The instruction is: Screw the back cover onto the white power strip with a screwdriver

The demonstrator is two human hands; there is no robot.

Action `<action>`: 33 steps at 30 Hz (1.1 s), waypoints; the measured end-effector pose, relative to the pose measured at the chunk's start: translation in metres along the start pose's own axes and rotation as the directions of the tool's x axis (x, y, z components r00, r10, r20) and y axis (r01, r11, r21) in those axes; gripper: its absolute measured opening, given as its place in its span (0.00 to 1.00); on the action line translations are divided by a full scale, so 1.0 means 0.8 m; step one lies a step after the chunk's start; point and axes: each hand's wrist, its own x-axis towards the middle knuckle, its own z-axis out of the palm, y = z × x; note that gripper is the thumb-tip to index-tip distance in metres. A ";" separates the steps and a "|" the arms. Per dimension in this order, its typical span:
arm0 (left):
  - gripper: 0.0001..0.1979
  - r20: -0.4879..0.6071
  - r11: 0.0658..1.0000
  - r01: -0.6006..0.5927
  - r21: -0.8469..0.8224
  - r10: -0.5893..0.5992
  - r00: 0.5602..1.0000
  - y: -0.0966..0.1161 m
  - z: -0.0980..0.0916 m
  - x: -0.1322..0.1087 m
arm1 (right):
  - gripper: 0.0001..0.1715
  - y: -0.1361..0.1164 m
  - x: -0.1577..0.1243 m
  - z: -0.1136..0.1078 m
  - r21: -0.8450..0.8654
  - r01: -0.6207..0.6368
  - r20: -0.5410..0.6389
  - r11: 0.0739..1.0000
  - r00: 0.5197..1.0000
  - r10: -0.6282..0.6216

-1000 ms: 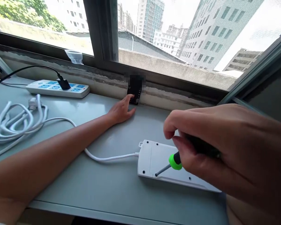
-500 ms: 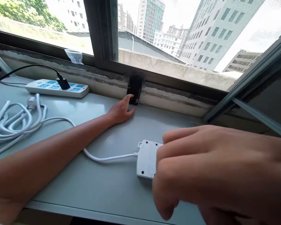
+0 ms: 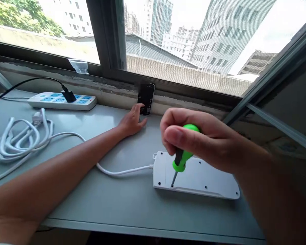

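Note:
My right hand is wrapped around a green and black screwdriver, held nearly upright with a slight tilt. Its tip meets a screw hole near the front edge of a white power strip, which lies underside up. Several dark holes dot that face, and part of it is hidden behind my hand. Far from there, my left hand reaches to a phone leaning against the window sill. One finger is stretched onto the lower part of its dark screen, with the thumb apart from it.
A second power strip with blue sockets holds a black plug. A coiled white cable with a plug lies at the left and runs to the overturned strip. A clear plastic cup sits on the window ledge. A metal bar slants at right.
My right hand has turned and drawn back, uncovering the power strip and the screwdriver, whose tip is at a hole. My left hand stays at the phone, and the view has shifted slightly.

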 end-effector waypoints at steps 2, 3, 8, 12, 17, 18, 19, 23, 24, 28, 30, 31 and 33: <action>0.33 -0.032 0.999 0.047 0.026 -0.046 0.998 0.005 0.000 0.000 | 0.21 0.018 -0.003 0.017 0.183 0.059 -0.141 0.981 0.989 -0.034; 0.32 -0.042 0.997 0.062 0.035 -0.061 0.997 0.007 0.001 0.000 | 0.21 0.025 -0.007 0.026 0.274 0.124 -0.243 0.954 0.968 -0.056; 0.29 -0.057 0.998 0.056 0.031 -0.054 0.997 0.013 0.002 -0.002 | 0.23 0.044 -0.018 0.061 0.416 0.341 -0.431 0.843 0.890 -0.147; 0.28 -0.077 0.998 0.060 0.008 -0.059 0.995 0.009 0.002 0.000 | 0.27 0.051 -0.017 0.055 0.474 0.407 -0.414 0.781 0.886 -0.210; 0.26 -0.205 0.979 0.195 -0.051 -0.202 0.958 -0.018 0.001 0.014 | 0.37 0.061 -0.029 0.036 0.586 0.344 -0.186 0.734 0.939 -0.291; 0.26 -0.223 0.970 0.235 -0.069 -0.244 0.944 -0.026 -0.001 0.019 | 0.37 0.062 -0.033 0.035 0.600 0.339 -0.183 0.725 0.940 -0.288; 0.26 -0.235 0.958 0.273 -0.088 -0.287 0.929 -0.034 -0.003 0.024 | 0.37 0.062 -0.038 0.035 0.612 0.329 -0.188 0.719 0.944 -0.272; 0.25 -0.246 0.912 0.377 -0.162 -0.407 0.880 -0.054 -0.013 0.047 | 0.37 0.058 -0.050 0.035 0.651 0.255 -0.170 0.716 0.967 -0.190; 0.23 -0.238 0.905 0.386 -0.178 -0.421 0.875 -0.055 -0.014 0.053 | 0.36 0.057 -0.051 0.034 0.655 0.236 -0.158 0.718 0.972 -0.175; 0.21 -0.197 0.891 0.385 -0.242 -0.433 0.880 -0.053 -0.010 0.066 | 0.29 0.061 -0.050 0.030 0.671 0.288 -0.220 0.684 0.957 -0.187; 0.22 -0.195 0.887 0.374 -0.270 -0.431 0.881 -0.051 -0.005 0.068 | 0.27 0.063 -0.049 0.028 0.664 0.325 -0.247 0.673 0.945 -0.212; 0.21 -0.200 0.887 0.368 -0.280 -0.429 0.881 -0.051 -0.002 0.068 | 0.28 0.064 -0.049 0.028 0.660 0.326 -0.241 0.677 0.945 -0.220; 0.21 -0.211 0.886 0.359 -0.292 -0.426 0.880 -0.052 0.002 0.067 | 0.31 0.063 -0.049 0.027 0.658 0.305 -0.216 0.688 0.952 -0.215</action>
